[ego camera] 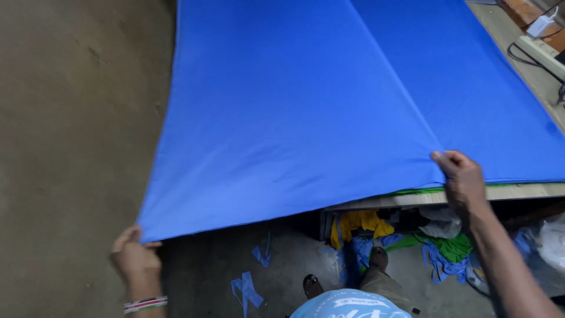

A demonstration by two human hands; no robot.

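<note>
A large blue cloth (306,100) is stretched out in front of me, partly over a wooden table (518,191) and partly in the air to the left. My left hand (136,259) grips its near left corner, below table height over the floor. My right hand (462,179) pinches the cloth's near edge by the table's front edge. A crease runs from my right hand up across the cloth. A thin green layer (418,191) shows under the blue at the table edge.
Scraps of blue, yellow and green fabric (406,238) lie on the floor under the table, near my feet (376,259). Bare concrete floor (70,118) spreads to the left. A white power strip with cables (538,50) sits at the table's far right.
</note>
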